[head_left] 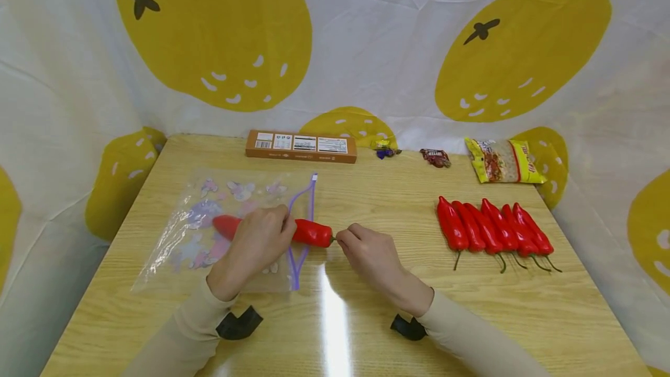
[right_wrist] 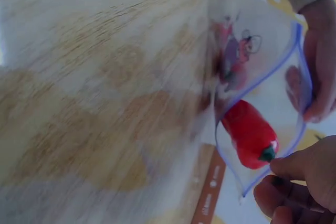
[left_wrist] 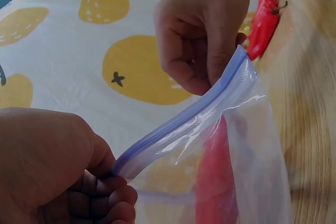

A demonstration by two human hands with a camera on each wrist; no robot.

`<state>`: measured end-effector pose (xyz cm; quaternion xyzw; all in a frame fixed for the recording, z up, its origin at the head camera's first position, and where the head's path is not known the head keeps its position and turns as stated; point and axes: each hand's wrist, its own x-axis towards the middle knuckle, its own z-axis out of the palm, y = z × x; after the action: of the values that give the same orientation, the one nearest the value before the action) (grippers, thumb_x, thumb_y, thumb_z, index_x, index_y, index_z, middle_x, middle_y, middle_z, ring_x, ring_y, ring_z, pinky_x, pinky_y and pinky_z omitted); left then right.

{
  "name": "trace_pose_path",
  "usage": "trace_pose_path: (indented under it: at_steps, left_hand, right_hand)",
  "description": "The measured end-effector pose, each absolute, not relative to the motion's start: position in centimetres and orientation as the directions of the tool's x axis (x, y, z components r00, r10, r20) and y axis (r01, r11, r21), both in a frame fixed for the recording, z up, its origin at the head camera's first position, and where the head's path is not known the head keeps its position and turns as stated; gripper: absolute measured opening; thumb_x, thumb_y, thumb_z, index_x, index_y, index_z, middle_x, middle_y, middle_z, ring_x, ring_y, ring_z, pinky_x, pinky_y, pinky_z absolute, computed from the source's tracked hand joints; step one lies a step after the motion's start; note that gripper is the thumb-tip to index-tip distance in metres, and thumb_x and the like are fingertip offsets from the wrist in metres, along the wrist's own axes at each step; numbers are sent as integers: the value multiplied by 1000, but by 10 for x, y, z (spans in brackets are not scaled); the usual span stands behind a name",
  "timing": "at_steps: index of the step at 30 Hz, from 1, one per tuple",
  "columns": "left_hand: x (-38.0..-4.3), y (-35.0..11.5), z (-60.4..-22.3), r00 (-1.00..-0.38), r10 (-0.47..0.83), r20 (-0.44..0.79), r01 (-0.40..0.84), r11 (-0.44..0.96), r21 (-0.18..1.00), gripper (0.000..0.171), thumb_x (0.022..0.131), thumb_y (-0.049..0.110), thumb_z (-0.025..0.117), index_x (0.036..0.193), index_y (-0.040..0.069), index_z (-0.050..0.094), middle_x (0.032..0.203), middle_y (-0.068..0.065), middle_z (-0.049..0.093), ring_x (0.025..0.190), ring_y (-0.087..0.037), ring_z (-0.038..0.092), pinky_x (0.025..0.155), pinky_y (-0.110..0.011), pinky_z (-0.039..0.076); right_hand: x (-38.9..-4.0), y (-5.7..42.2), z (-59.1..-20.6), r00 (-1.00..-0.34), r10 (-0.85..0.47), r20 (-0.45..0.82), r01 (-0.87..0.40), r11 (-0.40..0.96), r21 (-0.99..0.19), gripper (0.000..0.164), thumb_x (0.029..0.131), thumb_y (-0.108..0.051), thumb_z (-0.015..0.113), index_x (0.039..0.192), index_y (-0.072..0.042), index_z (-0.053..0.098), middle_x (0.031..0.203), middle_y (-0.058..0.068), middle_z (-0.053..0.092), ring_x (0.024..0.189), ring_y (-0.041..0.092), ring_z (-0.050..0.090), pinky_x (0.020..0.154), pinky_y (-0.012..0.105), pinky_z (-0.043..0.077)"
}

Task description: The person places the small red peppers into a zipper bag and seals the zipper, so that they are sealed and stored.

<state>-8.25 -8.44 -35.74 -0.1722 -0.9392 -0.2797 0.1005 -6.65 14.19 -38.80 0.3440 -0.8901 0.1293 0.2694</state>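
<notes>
A clear zip bag with a purple seal (head_left: 295,277) and pastel printed figures lies at the left of the table, its mouth facing right. One red pepper (head_left: 314,233) is partly inside, its stem end poking out of the mouth. The left hand (head_left: 260,238) is over the bag; the left wrist view shows its thumb and fingers pinching the purple edge (left_wrist: 152,134). With fingertips, the right hand (head_left: 374,256) pinches the pepper's green stem; in the right wrist view the pepper (right_wrist: 253,136) sits between the parted bag edges.
Several red peppers (head_left: 487,228) lie in a row at the right, stems toward the front. Along the back are a brown box (head_left: 300,146), small wrapped candies (head_left: 386,149), a dark red packet (head_left: 435,157) and a yellow bag of pale food (head_left: 503,160). Patterned cloth hangs behind.
</notes>
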Motion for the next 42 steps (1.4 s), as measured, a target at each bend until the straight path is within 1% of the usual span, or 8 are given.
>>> trace_pose_path:
  at_steps: [2, 4, 10, 15, 25, 33, 37, 42]
  left_hand:
    - [-83, -84, -357, -920, 266, 288, 380, 785, 489, 21, 82, 8, 54, 62, 10, 49, 51, 3, 41, 43, -10, 36, 39, -24, 30]
    - [-82, -84, -357, -920, 266, 289, 380, 784, 490, 22, 82, 8, 54, 61, 10, 48, 51, 3, 41, 43, -10, 36, 39, -24, 30]
    - [-82, -83, -357, -915, 271, 299, 390, 784, 483, 24, 82, 8, 54, 60, 11, 46, 50, 4, 40, 43, -10, 35, 39, -23, 29]
    - [-82, -84, -357, -912, 273, 306, 396, 782, 482, 25, 82, 8, 55, 59, 12, 45, 49, 4, 39, 43, -9, 35, 39, -23, 29]
    - [-82, -82, -358, -903, 272, 333, 408, 786, 465, 28, 83, 10, 53, 57, 14, 43, 49, 5, 38, 42, -9, 35, 38, -24, 28]
    - [-81, -83, -358, -919, 267, 291, 383, 783, 489, 27, 83, 9, 52, 58, 13, 42, 49, 4, 36, 41, -9, 33, 37, -23, 27]
    - [-81, -82, -358, -920, 264, 288, 380, 779, 499, 27, 83, 10, 52, 58, 13, 42, 50, 4, 36, 42, -9, 34, 38, -23, 28]
    - [-81, -83, -358, -922, 262, 286, 377, 780, 500, 27, 83, 10, 52, 58, 12, 43, 50, 3, 36, 42, -9, 34, 38, -23, 29]
  right_hand:
    - [-68, 139, -391, -617, -543, 569, -682, 730, -42, 7, 78, -12, 71, 81, -14, 65, 69, -6, 57, 50, 3, 50, 40, 17, 37]
    - [-69, 136, -392, -634, -539, 554, -689, 719, -89, 8, 78, -13, 71, 81, -13, 64, 68, -5, 57, 50, 3, 49, 41, 16, 36]
    - [-73, 131, -388, -757, -503, 418, -646, 673, -360, 11, 78, -3, 70, 87, -6, 65, 78, -1, 62, 64, 7, 57, 56, 16, 46]
    - [-80, 124, -386, -786, -498, 366, -617, 647, -447, 17, 77, 1, 67, 93, -3, 67, 84, 3, 65, 69, 8, 59, 62, 16, 48]
    - [-95, 100, -391, -747, -509, 427, -664, 596, -451, 9, 81, -7, 68, 89, -5, 70, 82, 1, 67, 74, 9, 63, 65, 17, 49]
    - [-102, 80, -399, -748, -555, 365, -663, 602, -444, 9, 81, -6, 66, 89, -7, 71, 81, 2, 68, 71, 8, 63, 63, 14, 47]
    - [-104, 72, -404, -748, -556, 362, -664, 640, -388, 5, 82, -8, 66, 77, -10, 68, 70, -1, 65, 60, 5, 57, 55, 12, 42]
    - [-106, 64, -408, -759, -537, 368, -644, 699, -310, 19, 79, -9, 67, 62, -13, 58, 57, -5, 53, 51, 4, 46, 45, 16, 35]
